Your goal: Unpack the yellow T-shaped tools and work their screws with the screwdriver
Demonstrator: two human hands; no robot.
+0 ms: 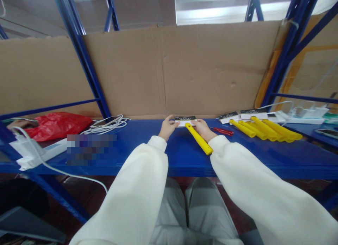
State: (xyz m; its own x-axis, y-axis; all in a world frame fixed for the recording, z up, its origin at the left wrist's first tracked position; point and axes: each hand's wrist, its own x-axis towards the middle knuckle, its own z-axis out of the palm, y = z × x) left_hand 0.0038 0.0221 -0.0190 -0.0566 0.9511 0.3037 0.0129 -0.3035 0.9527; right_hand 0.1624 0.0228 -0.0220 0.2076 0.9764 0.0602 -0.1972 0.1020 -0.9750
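Note:
My left hand [168,128] is closed on the left edge of a small black-and-white card [182,124], thumb in front. At the card's right edge my right hand [203,130] is closed on it, fingers bent. A yellow plastic handle [198,139] slants from the front of the card down past my right hand, its wider end by the right cuff. Whether the handle is joined to the card, I cannot tell. Just right of my right hand lies a red screwdriver [223,131], its shaft pointing towards the hand.
Several yellow handles [269,130] lie on the right of the blue shelf [142,139], with black-and-white cards [254,113] behind. A red plastic bag [62,124], coiled white cable [112,124] and white power strip [54,150] are at left. A cardboard panel [132,72] stands at the back.

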